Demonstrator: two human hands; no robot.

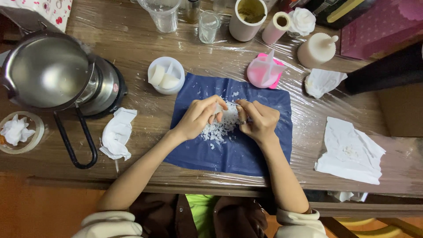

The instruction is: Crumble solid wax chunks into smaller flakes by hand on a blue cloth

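Glossy metal pot [46,70]; matt blue sheet [246,150]; plastic-wrapped wood table [132,44].

Two hands close together over a blue sheet [246,154]: left hand [198,117] pinching a small white lump [219,108], right hand [260,120] (ring on one finger) right beside it. White flakes [218,130] piled underneath. Nearby, a white cup [166,75], a pink mold [265,70], a metal pot [48,70].

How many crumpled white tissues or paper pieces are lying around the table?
4, perhaps more out of view: one in the round dish far left, one beside the pot handle, one near the pink mould, one flat sheet at right.
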